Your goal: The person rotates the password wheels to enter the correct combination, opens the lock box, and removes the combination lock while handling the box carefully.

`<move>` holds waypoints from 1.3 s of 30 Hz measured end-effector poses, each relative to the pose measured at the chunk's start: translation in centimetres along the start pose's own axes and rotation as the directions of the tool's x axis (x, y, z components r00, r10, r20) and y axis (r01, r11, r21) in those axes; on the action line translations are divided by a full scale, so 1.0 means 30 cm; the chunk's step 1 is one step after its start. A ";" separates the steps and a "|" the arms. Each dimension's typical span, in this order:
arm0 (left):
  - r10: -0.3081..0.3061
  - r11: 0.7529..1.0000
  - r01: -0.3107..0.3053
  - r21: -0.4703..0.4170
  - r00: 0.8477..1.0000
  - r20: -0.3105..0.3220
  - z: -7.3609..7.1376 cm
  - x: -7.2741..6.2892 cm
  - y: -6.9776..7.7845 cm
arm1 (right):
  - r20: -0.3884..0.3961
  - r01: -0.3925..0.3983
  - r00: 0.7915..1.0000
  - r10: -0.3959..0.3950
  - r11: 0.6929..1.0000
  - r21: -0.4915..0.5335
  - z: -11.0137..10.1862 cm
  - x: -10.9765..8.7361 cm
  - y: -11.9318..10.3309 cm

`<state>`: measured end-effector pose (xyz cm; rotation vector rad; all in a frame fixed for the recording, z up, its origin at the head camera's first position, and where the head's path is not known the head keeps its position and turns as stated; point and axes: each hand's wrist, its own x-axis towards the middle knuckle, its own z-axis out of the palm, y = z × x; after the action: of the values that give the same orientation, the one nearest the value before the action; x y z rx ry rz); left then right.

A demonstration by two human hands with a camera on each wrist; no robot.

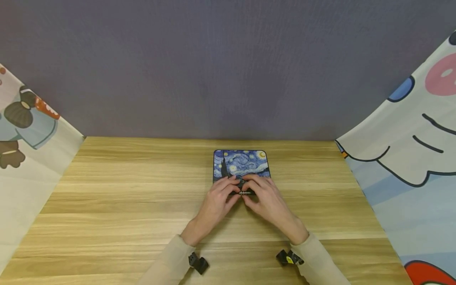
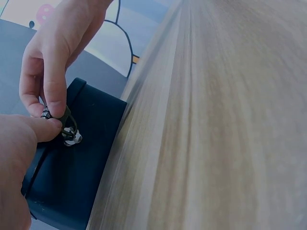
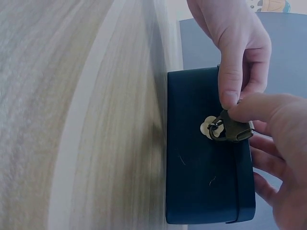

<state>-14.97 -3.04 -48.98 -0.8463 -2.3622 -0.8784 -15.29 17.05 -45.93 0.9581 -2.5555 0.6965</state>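
A dark blue tin box [image 3: 204, 179] stands on the table, its lid [image 1: 244, 160] printed with a swirling starry night painting. From a pale, flower-shaped clasp plate [image 3: 206, 129] on the front hangs a small bronze padlock [image 3: 236, 128] by its shackle. Number dials [image 2: 46, 113] show on the padlock in the left wrist view. My left hand [image 1: 218, 198] pinches one end of the padlock between thumb and finger. From the other side, my right hand [image 1: 265, 196] pinches it too, its other fingers over the lid. The fingertips partly hide the padlock.
The wood-grain table [image 1: 124, 198] extends to both sides and in front of the box. A grey cloth wall [image 1: 213, 71] rises behind it. Printed cartoon curtains hang at left [image 1: 32, 190] and right [image 1: 402, 166]. Small black cameras sit on both wrists.
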 end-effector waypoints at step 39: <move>0.002 1.000 -0.002 -0.001 1.000 -0.003 -0.001 -0.001 0.002 | -0.004 -0.012 1.000 0.012 1.000 0.015 0.001 0.000 -0.001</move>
<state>-14.90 -3.05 -48.95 -0.8472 -2.3578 -0.8793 -15.28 17.01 -45.94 0.9457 -2.5585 0.7216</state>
